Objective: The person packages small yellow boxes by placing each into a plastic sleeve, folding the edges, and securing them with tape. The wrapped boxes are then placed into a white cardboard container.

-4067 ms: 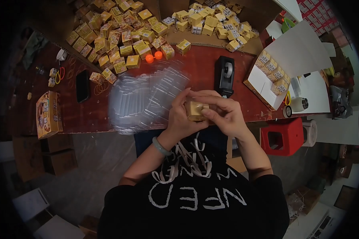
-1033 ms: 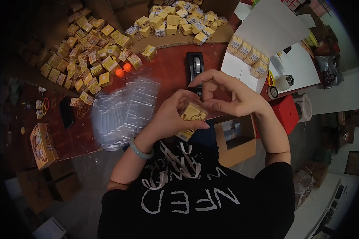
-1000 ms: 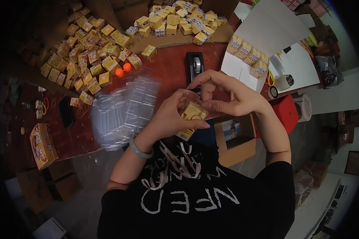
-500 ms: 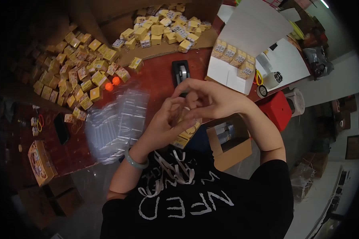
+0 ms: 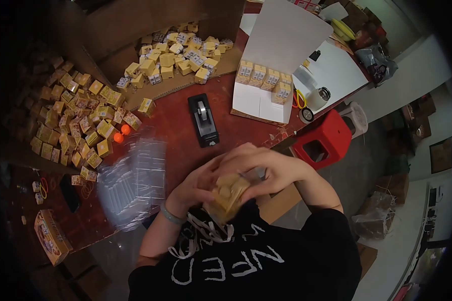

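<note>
Close to my chest, my left hand and my right hand grip a yellow box pack between them. The pack is tilted and blurred; a clear shiny film seems to cover it, and its far side is hidden by my fingers. My left thumb presses its left face, my right thumb its right edge. Beyond my hands a black tape dispenser stands on the red table. To the left of my left hand lies a fanned stack of clear plastic sleeves.
Small yellow boxes are heaped at the left and in an opened carton. A white-lined display box holds several packs. A red stool stands right of the table. Orange balls, a phone and scissors lie about.
My hands have come lower, nearer my chest, and the yellow box pack has turned and shows more between them. The view has shifted, and the tape dispenser is now fully uncovered.
</note>
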Demonstrator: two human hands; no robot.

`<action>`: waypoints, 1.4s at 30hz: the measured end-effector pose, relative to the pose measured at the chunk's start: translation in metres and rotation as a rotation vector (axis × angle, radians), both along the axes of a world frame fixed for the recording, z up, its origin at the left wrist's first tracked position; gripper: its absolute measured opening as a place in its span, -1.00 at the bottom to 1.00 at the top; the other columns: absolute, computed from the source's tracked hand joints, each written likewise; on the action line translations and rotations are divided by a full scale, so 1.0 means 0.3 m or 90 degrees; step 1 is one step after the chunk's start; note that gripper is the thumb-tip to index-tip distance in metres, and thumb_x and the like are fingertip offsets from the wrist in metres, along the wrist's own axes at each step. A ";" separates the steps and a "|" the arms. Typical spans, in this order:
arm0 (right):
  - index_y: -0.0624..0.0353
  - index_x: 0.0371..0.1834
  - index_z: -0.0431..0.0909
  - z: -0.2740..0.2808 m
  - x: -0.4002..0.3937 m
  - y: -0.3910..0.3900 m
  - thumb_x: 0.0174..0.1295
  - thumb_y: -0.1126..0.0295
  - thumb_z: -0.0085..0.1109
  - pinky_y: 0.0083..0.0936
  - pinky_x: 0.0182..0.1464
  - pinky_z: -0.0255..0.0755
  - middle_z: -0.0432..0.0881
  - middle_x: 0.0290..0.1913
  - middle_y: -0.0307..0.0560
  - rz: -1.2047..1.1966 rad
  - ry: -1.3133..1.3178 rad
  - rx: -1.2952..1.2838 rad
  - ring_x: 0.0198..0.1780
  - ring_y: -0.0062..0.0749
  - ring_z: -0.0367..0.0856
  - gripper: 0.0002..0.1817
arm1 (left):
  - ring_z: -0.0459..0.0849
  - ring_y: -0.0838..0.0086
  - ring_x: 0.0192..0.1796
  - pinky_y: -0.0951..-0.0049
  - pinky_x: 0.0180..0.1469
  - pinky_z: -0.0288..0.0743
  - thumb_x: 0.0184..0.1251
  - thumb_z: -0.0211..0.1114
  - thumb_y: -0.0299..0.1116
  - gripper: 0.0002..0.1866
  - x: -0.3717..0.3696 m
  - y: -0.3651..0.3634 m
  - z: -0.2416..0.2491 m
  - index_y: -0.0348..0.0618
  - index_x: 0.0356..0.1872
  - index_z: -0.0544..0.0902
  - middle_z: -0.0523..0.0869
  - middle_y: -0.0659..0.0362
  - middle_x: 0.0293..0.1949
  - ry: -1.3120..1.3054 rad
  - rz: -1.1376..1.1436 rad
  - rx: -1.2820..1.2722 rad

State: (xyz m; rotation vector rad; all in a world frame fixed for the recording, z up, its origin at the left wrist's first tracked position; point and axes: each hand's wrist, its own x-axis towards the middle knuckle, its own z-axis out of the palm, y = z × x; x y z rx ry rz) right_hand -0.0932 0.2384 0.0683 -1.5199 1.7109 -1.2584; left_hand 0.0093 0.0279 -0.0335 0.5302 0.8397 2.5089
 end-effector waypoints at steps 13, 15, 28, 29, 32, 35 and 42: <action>0.16 0.28 0.39 -0.572 -0.623 0.289 0.00 0.15 0.32 0.05 0.29 0.21 0.32 0.30 0.18 -1.011 0.618 0.244 0.31 0.15 0.29 -0.28 | 0.31 0.26 0.48 0.25 0.46 0.17 0.37 0.23 -0.50 -0.36 0.113 -0.155 -0.105 -0.16 0.44 0.20 0.27 0.00 0.48 -0.016 0.515 -0.444; 0.22 0.32 0.36 -0.598 -0.653 0.317 0.07 0.19 0.27 -0.02 0.30 0.29 0.27 0.40 0.28 -0.951 0.651 0.132 0.34 0.27 0.32 -0.29 | 0.34 0.21 0.46 0.20 0.45 0.19 0.36 0.24 -0.49 -0.39 0.143 -0.184 -0.124 -0.17 0.41 0.26 0.31 -0.02 0.46 0.028 0.581 -0.554; 0.22 -0.08 0.59 -0.320 -0.160 -0.430 0.22 0.28 0.35 -0.17 0.31 0.25 0.50 0.22 0.24 -0.407 0.157 -0.102 0.31 0.11 0.37 -0.70 | -0.13 -0.08 0.60 -0.18 0.52 -0.24 0.16 0.25 0.32 0.18 0.142 -0.271 -0.274 -0.64 0.42 0.06 -0.02 -0.33 0.52 0.058 0.747 -1.424; 0.23 -0.10 0.60 -0.366 -0.127 -0.547 0.20 0.26 0.36 -0.14 0.33 0.19 0.48 0.22 0.29 -0.346 0.151 -0.058 0.33 0.15 0.31 -0.68 | -0.14 -0.08 0.60 -0.20 0.52 -0.27 0.15 0.23 0.36 0.20 0.143 -0.268 -0.291 -0.65 0.42 0.05 -0.03 -0.33 0.52 0.045 0.726 -1.455; 0.26 -0.17 0.62 -0.574 -0.119 -0.808 0.13 0.19 0.41 -0.05 0.40 0.03 0.41 0.24 0.43 -0.323 0.248 0.101 0.40 0.26 0.14 -0.63 | -0.17 -0.07 0.61 -0.23 0.51 -0.32 0.13 0.20 0.41 0.23 0.143 -0.266 -0.320 -0.65 0.42 0.06 -0.04 -0.33 0.53 0.041 0.712 -1.505; 0.28 -0.24 0.64 -0.709 -0.128 -0.908 0.06 0.12 0.45 0.03 0.47 -0.13 0.35 0.26 0.57 -0.370 0.334 0.207 0.47 0.36 -0.03 -0.57 | -0.18 -0.05 0.61 -0.26 0.50 -0.34 0.12 0.20 0.42 0.23 0.144 -0.268 -0.330 -0.65 0.42 0.08 -0.04 -0.32 0.53 0.035 0.712 -1.516; 0.15 -0.53 0.64 -0.647 -0.164 -0.841 0.03 0.10 0.50 -0.05 0.52 -0.09 0.32 0.32 0.59 -0.309 0.177 0.101 0.52 0.26 0.09 -0.65 | 0.05 -0.07 0.55 -0.33 0.46 -0.27 -0.22 0.62 0.03 0.34 0.122 -0.269 -0.226 -0.48 0.48 -0.05 0.13 -0.31 0.46 -0.025 0.800 -1.365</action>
